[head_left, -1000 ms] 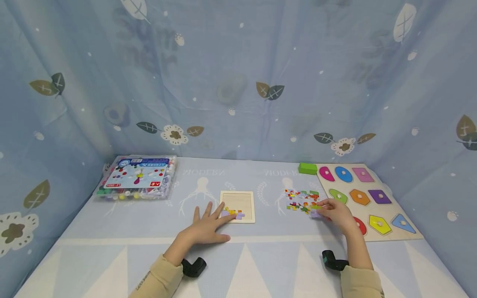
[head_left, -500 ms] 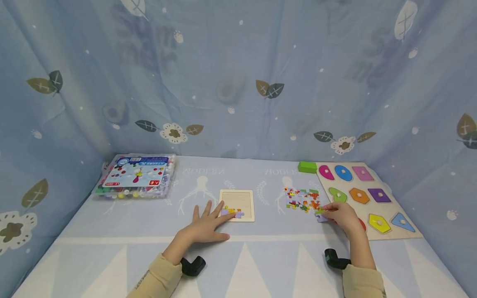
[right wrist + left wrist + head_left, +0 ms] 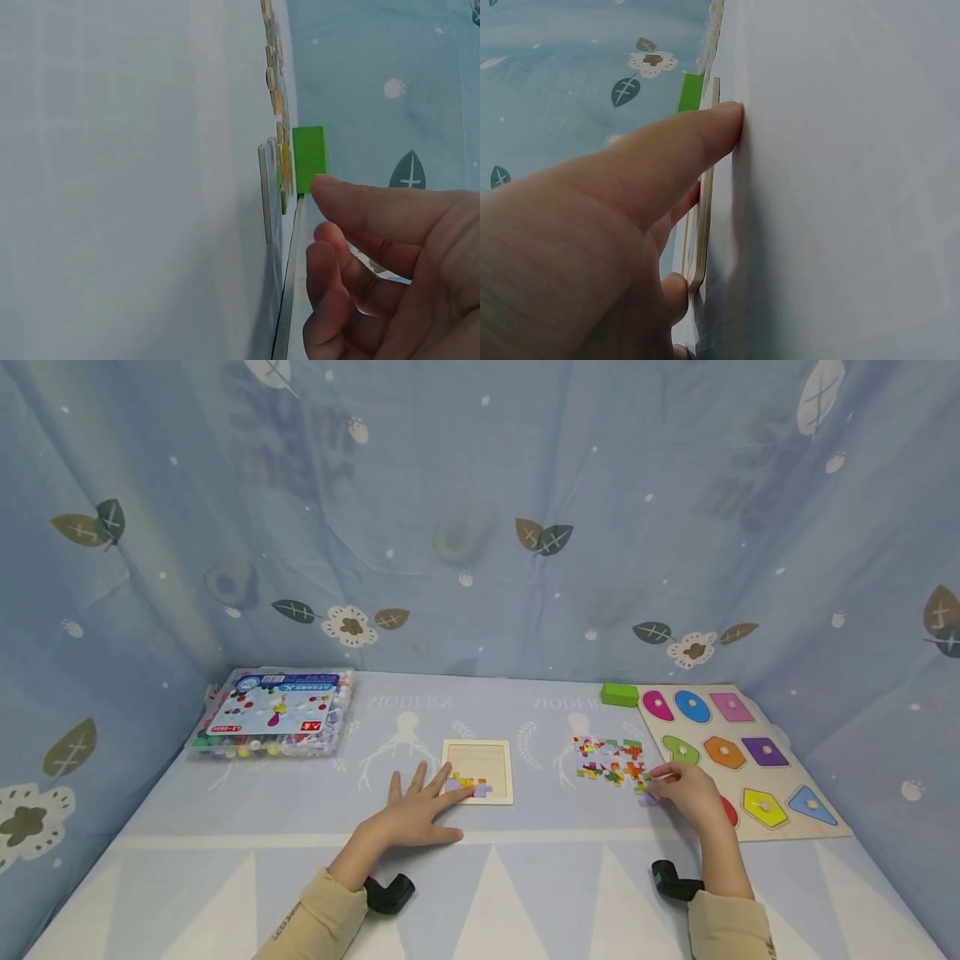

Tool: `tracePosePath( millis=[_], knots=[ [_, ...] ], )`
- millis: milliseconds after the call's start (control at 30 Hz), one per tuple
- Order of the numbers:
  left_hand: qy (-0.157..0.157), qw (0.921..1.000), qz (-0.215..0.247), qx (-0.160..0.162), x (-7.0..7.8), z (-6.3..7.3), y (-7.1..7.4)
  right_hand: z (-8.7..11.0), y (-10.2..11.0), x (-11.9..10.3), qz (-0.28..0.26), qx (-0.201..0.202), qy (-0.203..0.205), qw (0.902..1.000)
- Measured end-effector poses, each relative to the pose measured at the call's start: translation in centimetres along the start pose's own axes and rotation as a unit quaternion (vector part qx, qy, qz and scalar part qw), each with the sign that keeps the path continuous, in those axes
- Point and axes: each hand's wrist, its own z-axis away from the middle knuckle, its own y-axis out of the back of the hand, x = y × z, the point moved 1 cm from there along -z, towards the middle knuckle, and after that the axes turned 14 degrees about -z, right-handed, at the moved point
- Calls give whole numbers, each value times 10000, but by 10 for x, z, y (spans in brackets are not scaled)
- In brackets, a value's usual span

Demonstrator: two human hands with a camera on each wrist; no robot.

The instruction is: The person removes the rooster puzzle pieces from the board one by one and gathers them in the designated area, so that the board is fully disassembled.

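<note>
My left hand (image 3: 414, 817) lies with spread, straight fingers at the left side of a small wooden puzzle tray (image 3: 480, 746); its fingertips reach over the rim to a few joined lilac and yellow jigsaw pieces (image 3: 480, 791) in the near part. In the left wrist view the thumb (image 3: 697, 135) is straight beside the tray's edge. My right hand (image 3: 686, 789) hovers by a lilac and green jigsaw piece (image 3: 646, 799) lying on the table. Seen from the right wrist, its thumb and loosely bent fingers are apart with nothing between them. Several colourful jigsaw pieces (image 3: 611, 762) lie just left of it.
A wooden shape board (image 3: 705, 729) with knobbed coloured shapes lies at the right, partly behind my right hand. A green block (image 3: 619, 695) touches its far left corner. At the back left sits a clear plastic case (image 3: 273, 714) of coloured parts. Blue patterned curtain surrounds the table.
My right hand has shifted slightly right, bringing the lilac and green piece away from the other loose pieces. Its fingers have since come off that piece. My left hand stays in place.
</note>
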Motion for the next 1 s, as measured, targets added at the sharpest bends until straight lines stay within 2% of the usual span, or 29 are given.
tracePosePath(
  millis=[133,433,767,1000],
  knots=[
    [-2,10000,-3,-7,-1,0,-1,-1,-2,0,-94,176,168,9997],
    [-14,10000,40,-43,0,-3,-3,-9,-16,-6,-823,477,581,9938],
    [57,9999,113,-27,1,-3,-5,-11,-38,-19,-1592,163,646,9850],
    [90,9999,85,-43,1,-2,-4,-13,-60,-39,-1920,-206,734,9784]
  ],
)
